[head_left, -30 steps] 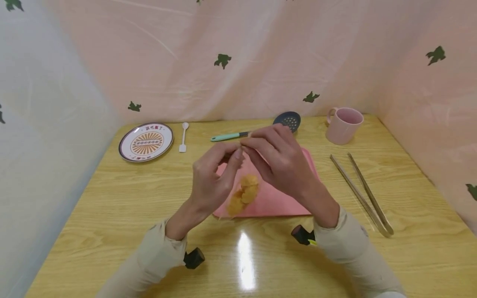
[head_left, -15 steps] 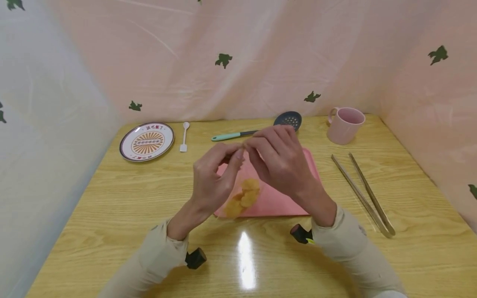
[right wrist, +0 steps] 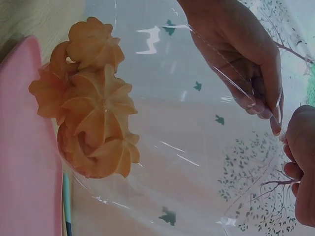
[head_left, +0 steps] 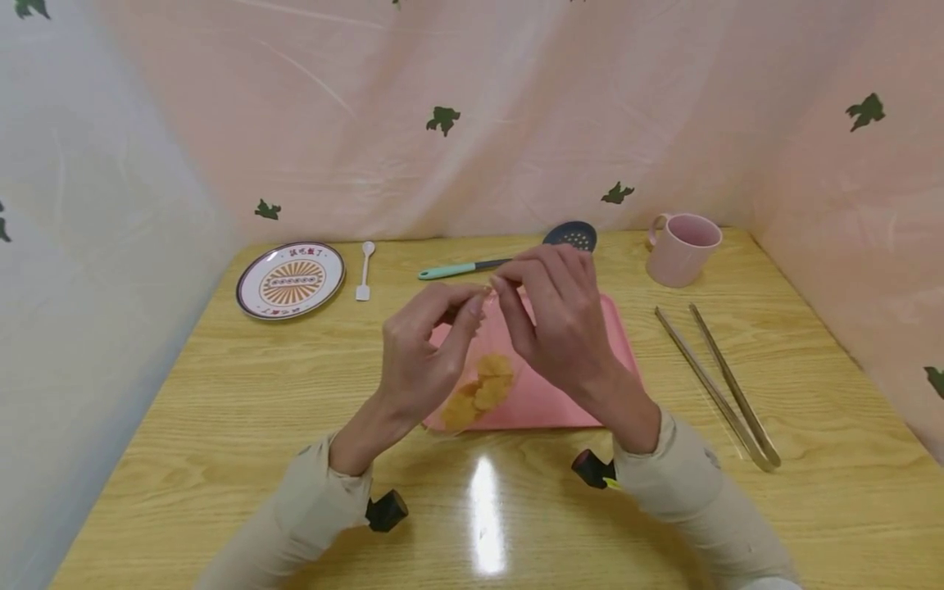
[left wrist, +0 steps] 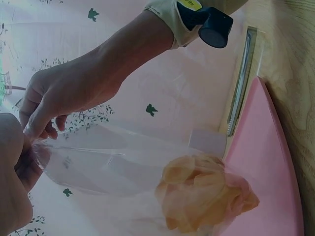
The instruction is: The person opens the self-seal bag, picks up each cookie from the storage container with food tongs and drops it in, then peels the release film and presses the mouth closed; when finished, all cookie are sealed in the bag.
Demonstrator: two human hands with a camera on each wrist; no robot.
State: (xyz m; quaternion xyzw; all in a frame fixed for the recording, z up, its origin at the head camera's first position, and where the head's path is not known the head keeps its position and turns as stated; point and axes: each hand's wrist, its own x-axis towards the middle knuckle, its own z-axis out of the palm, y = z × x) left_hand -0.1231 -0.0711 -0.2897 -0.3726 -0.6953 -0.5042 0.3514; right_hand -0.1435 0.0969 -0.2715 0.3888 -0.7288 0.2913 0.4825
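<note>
A clear plastic bag (right wrist: pixel 172 123) hangs over the pink tray (head_left: pixel 560 401), mouth up. At its bottom lie several golden-brown flower-shaped pastries (right wrist: pixel 101 103), showing dimly in the head view. My left hand (head_left: pixel 424 348) pinches the gathered top of the bag between thumb and index finger. Close on its right, my right hand (head_left: pixel 564 324) pinches the same top edge with its fingertips. The left wrist view has the right hand (left wrist: pixel 74 88) at the bag's narrow neck, and the film spreads below it. Exactly how the film lies between the fingertips is hidden.
Behind the hands lies a slotted spatula (head_left: pixel 450 270) with a mint handle. A patterned plate (head_left: pixel 291 281) and small white spoon (head_left: pixel 365 270) are at back left. A pink mug (head_left: pixel 682 250) and metal tongs (head_left: pixel 719 389) stand on the right. Fabric walls enclose the table (head_left: pixel 243 426).
My right hand's fingertips have shifted slightly right, and its wrist has turned a little. The left hand stays nearly still. The bagged pastries have swung slightly left.
</note>
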